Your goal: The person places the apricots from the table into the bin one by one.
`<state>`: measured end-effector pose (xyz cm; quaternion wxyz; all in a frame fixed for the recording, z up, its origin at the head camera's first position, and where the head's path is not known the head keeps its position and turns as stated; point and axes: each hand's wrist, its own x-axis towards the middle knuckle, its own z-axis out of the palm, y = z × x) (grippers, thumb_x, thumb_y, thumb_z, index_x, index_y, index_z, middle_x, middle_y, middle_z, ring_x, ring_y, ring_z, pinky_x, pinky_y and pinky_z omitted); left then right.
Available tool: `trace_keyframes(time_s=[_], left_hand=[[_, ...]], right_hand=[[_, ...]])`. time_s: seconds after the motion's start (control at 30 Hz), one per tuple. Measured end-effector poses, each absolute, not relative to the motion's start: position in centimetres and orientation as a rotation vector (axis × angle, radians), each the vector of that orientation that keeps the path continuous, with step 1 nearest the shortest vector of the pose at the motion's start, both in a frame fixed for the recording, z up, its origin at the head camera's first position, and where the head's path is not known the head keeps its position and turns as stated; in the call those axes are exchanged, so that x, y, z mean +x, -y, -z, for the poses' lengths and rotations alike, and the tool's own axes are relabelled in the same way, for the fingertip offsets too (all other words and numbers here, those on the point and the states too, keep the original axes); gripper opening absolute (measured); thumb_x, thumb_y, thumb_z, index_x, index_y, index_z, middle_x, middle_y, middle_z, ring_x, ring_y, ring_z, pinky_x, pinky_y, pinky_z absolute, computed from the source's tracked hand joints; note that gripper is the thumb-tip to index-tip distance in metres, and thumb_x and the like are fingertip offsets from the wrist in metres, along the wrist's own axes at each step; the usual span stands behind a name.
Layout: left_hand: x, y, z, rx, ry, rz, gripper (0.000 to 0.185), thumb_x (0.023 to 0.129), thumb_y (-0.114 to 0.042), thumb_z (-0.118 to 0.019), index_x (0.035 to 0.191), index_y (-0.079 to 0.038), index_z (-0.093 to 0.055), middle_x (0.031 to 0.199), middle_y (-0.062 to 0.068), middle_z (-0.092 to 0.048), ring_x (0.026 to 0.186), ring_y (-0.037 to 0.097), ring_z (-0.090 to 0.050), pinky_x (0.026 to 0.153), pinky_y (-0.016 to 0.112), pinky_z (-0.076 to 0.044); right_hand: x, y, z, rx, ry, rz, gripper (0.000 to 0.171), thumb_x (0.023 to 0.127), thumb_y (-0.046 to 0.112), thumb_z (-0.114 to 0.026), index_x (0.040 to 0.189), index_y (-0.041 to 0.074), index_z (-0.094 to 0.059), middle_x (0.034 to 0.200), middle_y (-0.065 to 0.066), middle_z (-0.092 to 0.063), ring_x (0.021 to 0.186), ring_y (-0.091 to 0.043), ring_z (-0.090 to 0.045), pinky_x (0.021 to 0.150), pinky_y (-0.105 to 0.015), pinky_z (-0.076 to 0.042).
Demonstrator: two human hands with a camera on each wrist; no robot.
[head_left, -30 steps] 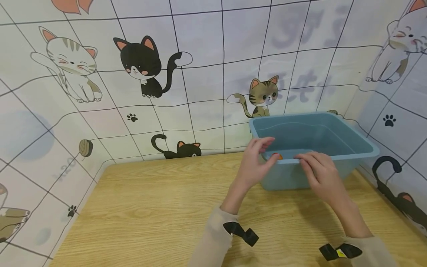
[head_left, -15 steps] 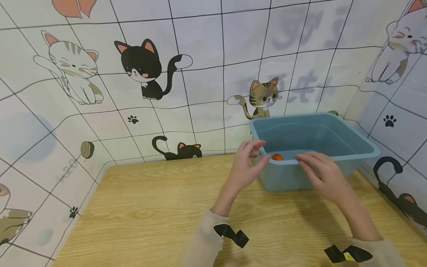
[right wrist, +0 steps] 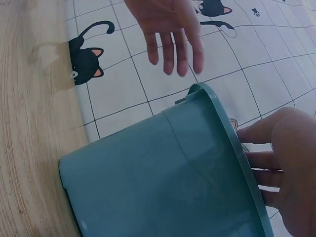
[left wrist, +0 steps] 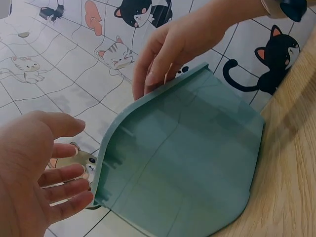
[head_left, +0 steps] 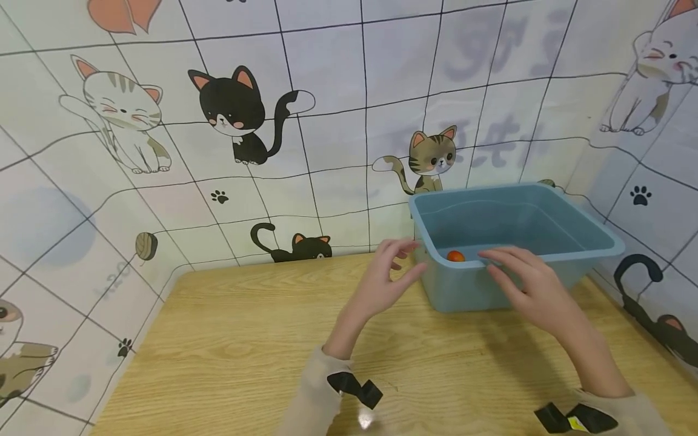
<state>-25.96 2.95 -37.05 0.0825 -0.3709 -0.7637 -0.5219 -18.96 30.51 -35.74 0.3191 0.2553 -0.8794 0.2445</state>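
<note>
No legible text (wallpaper (head_left: 338, 91) characters blurred)

The left hand (head_left: 382, 278) is raised with its fingers spread and relaxed, pointing toward 1 o'clock, and its grip holds nothing. The right hand (head_left: 531, 284) reaches toward 11 o'clock, palm down, with straight fingers. Both forearms come in from 6 o'clock, each in a light sleeve (head_left: 313, 396).

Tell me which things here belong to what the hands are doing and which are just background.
In hand:
tub, right hand on its near rim
orange ball inside the tub
left hand, open beside the tub's corner, holding nothing

Just about:
table
cat wallpaper
</note>
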Motion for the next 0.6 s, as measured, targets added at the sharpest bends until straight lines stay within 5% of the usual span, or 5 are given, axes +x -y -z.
trace_keyframes(time_s=[0.5, 0.6], left_hand=[[-24.8, 1.0, 36.8, -1.164, 2.393, 1.448, 0.048, 0.100, -0.028, -0.064, 0.144, -0.013, -0.051, 0.139, 0.007, -0.052, 0.119, 0.017, -0.051, 0.094, 0.039, -0.050], [-24.4, 2.0, 36.5, -1.141, 2.459, 1.416, 0.051, 0.101, -0.031, -0.062, 0.147, -0.013, -0.048, 0.143, 0.006, -0.049, 0.123, 0.018, -0.048, 0.098, 0.043, -0.048]], right_hand=[[-16.9, -29.8, 34.3, 0.621, 2.477, -0.731, 0.053, 0.097, 0.009, -0.067, 0.146, 0.026, -0.055, 0.142, -0.002, -0.056, 0.133, -0.006, -0.044, 0.100, -0.015, -0.034], [-16.4, -29.8, 34.4, 0.607, 2.500, -0.757, 0.055, 0.098, 0.009, -0.066, 0.148, 0.027, -0.052, 0.149, -0.004, -0.051, 0.139, -0.010, -0.039, 0.109, -0.034, -0.038]])
